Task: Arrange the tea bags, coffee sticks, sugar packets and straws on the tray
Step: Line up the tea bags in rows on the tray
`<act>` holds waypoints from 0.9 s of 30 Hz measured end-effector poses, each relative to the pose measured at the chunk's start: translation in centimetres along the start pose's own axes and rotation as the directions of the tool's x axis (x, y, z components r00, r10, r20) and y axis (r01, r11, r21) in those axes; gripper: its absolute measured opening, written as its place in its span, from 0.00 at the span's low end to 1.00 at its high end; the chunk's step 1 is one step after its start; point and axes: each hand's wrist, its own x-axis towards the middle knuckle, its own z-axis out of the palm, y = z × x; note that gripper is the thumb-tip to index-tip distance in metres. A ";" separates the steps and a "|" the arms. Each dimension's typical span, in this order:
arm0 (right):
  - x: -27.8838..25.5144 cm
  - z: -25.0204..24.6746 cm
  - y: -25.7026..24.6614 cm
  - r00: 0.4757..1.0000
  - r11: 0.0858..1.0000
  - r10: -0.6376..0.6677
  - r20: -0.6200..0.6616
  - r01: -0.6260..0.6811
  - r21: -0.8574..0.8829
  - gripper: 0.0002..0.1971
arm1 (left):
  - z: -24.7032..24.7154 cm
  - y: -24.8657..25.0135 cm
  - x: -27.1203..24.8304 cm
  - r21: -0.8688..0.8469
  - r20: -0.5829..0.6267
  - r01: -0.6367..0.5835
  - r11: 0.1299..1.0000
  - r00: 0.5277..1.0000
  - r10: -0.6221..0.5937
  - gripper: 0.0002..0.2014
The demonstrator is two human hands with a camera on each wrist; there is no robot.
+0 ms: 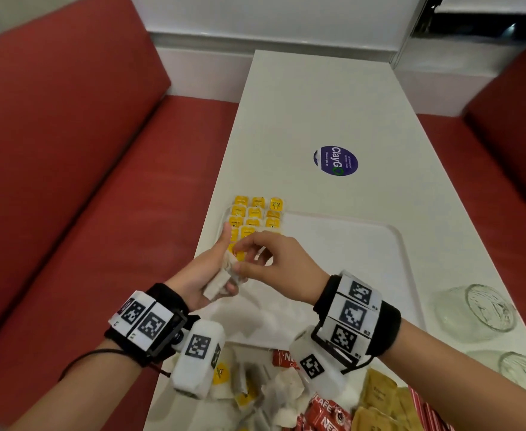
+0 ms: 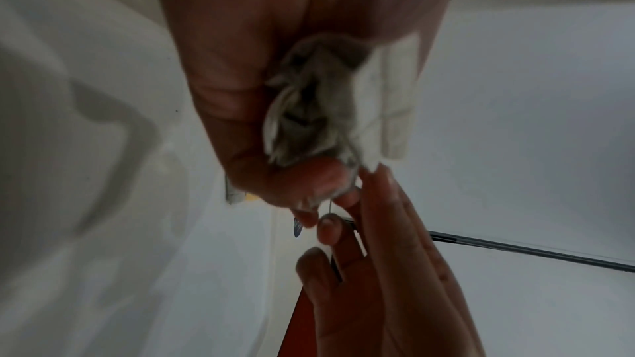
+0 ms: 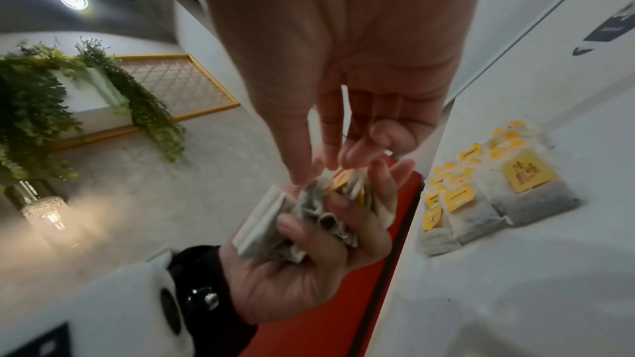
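Observation:
My left hand (image 1: 224, 276) grips a bunch of white tea bags (image 1: 216, 286) just above the near left part of the white tray (image 1: 379, 262). My right hand (image 1: 239, 258) reaches across and pinches one tea bag at the top of that bunch with thumb and fingertips. The left wrist view shows the bunch (image 2: 319, 107) in the left palm, and the right wrist view shows the bunch (image 3: 309, 216) under the right fingertips (image 3: 302, 177). Rows of tea bags with yellow tags (image 1: 255, 216) lie at the tray's far left corner (image 3: 481, 194).
At the table's near edge lies a loose pile of tea bags (image 1: 274, 396), red coffee sticks (image 1: 323, 412), tan sugar packets (image 1: 379, 396) and striped straws (image 1: 426, 412). Two glass bowls (image 1: 479, 312) stand right of the tray. Red benches (image 1: 68, 181) flank the table.

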 end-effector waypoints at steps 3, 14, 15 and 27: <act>-0.5 -0.1 -0.3 1.000 0.998 -0.001 -0.028 0.000 -0.056 0.16 | 0.2 -0.5 -1.1 0.025 0.105 0.008 1.000 0.994 -0.011 0.36; -3.3 -0.5 -1.8 0.990 0.994 0.069 0.126 -0.057 -0.095 0.10 | 0.7 -2.6 -4.8 0.194 0.123 -0.190 0.962 0.978 0.169 0.26; -3.6 -0.5 -1.9 0.989 0.992 0.069 0.127 -0.054 -0.118 0.09 | 0.7 -2.8 -5.2 0.185 0.122 -0.209 0.960 0.974 0.189 0.24; -5.3 -0.9 -2.6 0.991 0.975 0.084 0.104 -0.103 0.197 0.05 | -0.1 -4.0 -7.6 0.114 0.140 -0.241 0.964 0.964 0.225 0.10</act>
